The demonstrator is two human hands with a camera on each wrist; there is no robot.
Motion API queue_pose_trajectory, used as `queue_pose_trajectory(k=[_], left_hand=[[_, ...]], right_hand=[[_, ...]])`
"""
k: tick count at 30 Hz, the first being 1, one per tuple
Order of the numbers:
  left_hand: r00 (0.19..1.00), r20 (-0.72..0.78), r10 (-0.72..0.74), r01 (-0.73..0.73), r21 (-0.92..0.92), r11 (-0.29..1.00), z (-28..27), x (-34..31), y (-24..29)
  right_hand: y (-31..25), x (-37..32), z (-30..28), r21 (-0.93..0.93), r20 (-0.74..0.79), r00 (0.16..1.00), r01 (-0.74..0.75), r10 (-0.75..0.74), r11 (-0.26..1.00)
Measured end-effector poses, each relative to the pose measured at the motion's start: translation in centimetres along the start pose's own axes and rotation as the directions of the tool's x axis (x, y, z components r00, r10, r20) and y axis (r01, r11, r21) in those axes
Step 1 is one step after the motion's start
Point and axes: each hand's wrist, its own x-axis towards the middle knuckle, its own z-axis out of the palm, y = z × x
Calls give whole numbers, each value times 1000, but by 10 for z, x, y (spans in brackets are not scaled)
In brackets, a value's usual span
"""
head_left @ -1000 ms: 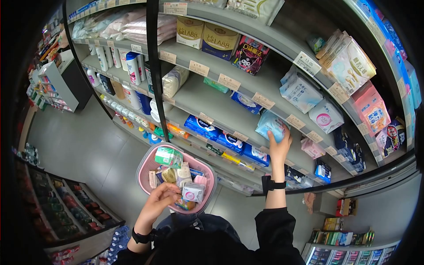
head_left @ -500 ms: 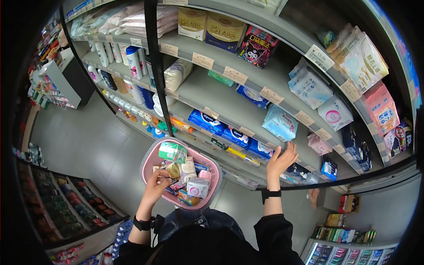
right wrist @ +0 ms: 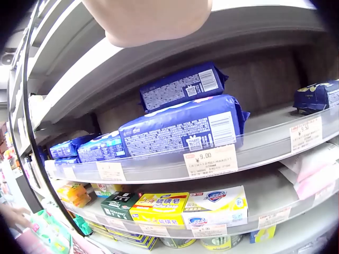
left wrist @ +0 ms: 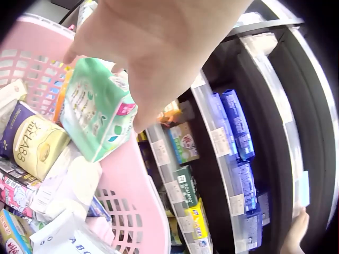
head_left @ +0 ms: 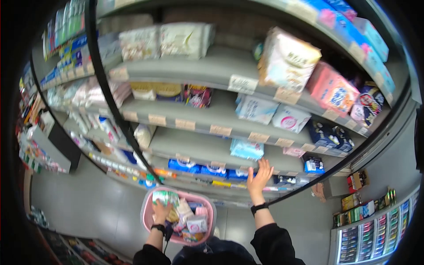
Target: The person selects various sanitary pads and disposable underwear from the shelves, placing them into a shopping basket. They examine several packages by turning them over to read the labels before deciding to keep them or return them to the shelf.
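Note:
In the head view my left hand [head_left: 161, 213] is over the far left part of a pink basket [head_left: 145, 221], gripping a green-and-white soft pack [head_left: 167, 197]. The left wrist view shows the thumb on one side of this green pack [left wrist: 95, 108] and fingertips at its other edge. My right hand [head_left: 259, 179] is raised with fingers spread, holding nothing. Just beyond its fingertips, a light blue pack [head_left: 246, 149] lies on the shelf. Beside the green pack in the basket are a cream-and-purple pack [left wrist: 37, 140] and a white ABC pack [left wrist: 71, 235].
Curved grey shelves with price tags rise in front. Blue packs [right wrist: 183, 127] line a low shelf, above boxed soaps [right wrist: 214, 206]. A black upright post [head_left: 104, 75] divides the shelving. Higher up are a pink pack [head_left: 333, 88] and white packs [head_left: 291, 118]. Grey floor [head_left: 106, 207] surrounds the basket.
My right hand has let go of the light blue pack and drawn back from it. My left hand has moved from above the basket's contents onto the green pack. The head view has tilted up.

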Motion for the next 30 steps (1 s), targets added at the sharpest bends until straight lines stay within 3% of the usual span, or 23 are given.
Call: queue_pose_trajectory(k=[1, 3, 6, 15, 23, 30], left_hand=[[998, -33, 53, -54, -53, 997, 6, -1, -5], [992, -89, 85, -82, 36, 996, 29, 8, -25], [998, -6, -65, 65, 24, 998, 18, 5, -16], [986, 167, 0, 34, -200, 979, -32, -8, 5], [944, 329, -7, 151, -417, 896, -87, -50, 19], [892, 453, -2, 284, -555, 782, -141, -83, 32]], right_hand=[[0, 0, -1, 32, 24, 1000, -1, 0, 999], [2, -1, -4, 71, 33, 999, -17, 15, 997], [3, -1, -5, 100, 24, 1000, -20, 17, 995], [7, -5, -4, 124, 6, 1000, -14, 13, 992], [5, -6, -8, 158, 7, 1000, -18, 17, 987], [-18, 0, -33, 342, -29, 989, -129, 148, 931]])
